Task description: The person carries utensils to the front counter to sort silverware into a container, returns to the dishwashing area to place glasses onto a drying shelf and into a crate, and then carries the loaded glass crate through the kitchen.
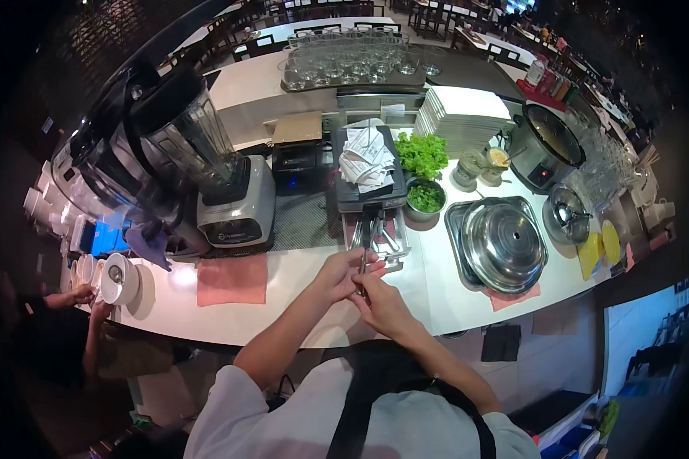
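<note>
My left hand (338,275) and my right hand (380,300) meet over the front edge of the white counter. Between them is a slim metal utensil (363,262), seemingly cutlery; its exact kind is too small to make out. My right fingers pinch its lower end, while the left fingers curl beside its upper part. Just beyond my hands, a cutlery tray (396,251) holds several metal pieces. It sits below a dark box-like device (347,200) with crumpled paper slips (366,157) on top.
On the left stand blenders (237,218) and a folded pink cloth (232,281); another person's hands (84,294) are by white bowls (120,281). To the right are a bowl of chopped greens (426,199), a domed metal lid (505,243) on a tray, and a slow cooker (543,149).
</note>
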`<state>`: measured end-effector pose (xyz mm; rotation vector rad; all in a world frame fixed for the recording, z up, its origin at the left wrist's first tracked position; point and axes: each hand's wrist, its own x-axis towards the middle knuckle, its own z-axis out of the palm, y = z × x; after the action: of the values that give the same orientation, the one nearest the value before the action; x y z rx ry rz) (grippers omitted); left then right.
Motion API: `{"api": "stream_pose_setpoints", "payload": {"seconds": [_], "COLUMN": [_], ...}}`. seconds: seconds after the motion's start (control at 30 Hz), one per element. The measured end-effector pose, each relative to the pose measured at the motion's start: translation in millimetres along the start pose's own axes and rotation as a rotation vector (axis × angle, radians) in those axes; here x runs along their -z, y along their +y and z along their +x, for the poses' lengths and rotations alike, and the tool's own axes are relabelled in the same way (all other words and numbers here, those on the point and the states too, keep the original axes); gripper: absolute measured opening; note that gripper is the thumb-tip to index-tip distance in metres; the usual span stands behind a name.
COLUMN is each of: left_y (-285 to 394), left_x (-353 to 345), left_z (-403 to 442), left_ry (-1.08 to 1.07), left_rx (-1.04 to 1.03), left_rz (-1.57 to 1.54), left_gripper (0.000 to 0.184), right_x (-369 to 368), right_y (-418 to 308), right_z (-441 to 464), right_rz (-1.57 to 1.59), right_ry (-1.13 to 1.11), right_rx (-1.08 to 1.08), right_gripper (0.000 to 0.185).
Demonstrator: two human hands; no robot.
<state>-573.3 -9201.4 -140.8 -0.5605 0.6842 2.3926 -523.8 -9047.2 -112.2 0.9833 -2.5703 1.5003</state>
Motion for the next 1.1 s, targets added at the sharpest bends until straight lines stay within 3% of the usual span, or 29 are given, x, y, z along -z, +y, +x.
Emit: {"api": "stream_pose_setpoints", "payload": {"seconds": [0.23, 0.3, 0.4, 0.5, 0.6, 0.77, 0.97, 1.1], "left_y": [27, 30, 29, 19, 4, 0, 1, -5], "left_x": [3, 9, 9, 26, 29, 39, 34, 59], "left_z": [-21, -33, -50, -40, -39, -31, 9, 50], "left_ry": [0.011, 0.050, 0.080, 0.205, 0.296, 0.257, 0.344, 0.414], "left_rx": [-0.089, -0.158, -0.305, -0.343, -0.435, -0.491, -0.581, -0.786], "left_rz": [0.613, 0.730, 0.671, 0.643, 0.585, 0.607, 0.693, 1.018], "left_gripper": [0.040, 0.039, 0.045, 0.049, 0.051, 0.053, 0.054, 0.056], "right_x": [-12, -14, -12, -28, -36, -27, -33, 6], "right_y": [22, 36, 38, 47, 60, 79, 64, 43], "right_z": [37, 51, 77, 87, 88, 75, 69, 61], "right_rz": [-0.016, -0.317, -0.419, -0.357, -0.404, -0.431, -0.655, -0.492], "right_ry": [0.056, 0.101, 0.038, 0.073, 0.123, 0.074, 0.165, 0.284], "right_rx": [0.044, 0.122, 0.266, 0.084, 0.133, 0.134, -0.073, 0.048], "right_gripper": [0.029, 0.021, 0.025, 0.027, 0.025, 0.022, 0.049, 0.059]}}
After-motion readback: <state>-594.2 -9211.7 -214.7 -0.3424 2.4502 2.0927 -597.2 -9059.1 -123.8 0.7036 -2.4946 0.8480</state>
